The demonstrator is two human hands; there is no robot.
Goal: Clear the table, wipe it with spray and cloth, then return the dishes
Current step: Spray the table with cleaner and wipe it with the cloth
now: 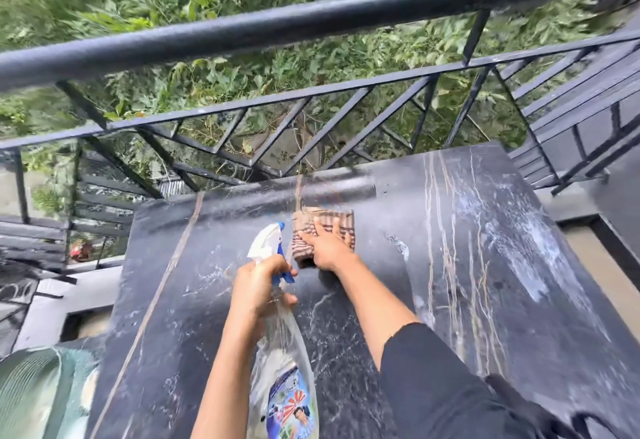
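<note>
Black veined marble counter (346, 334) | wiping step | left grip (258, 288) clenched on clear spray bottle (289, 376) | right grip (329, 246) released, flat on striped brown cloth (334, 222) | next, likely: sweep white residue (526, 265) rightward

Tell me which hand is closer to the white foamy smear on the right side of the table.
Right. The right hand presses the cloth left of the smear; the left hand, gripping the spray bottle, sits farther left.
</note>
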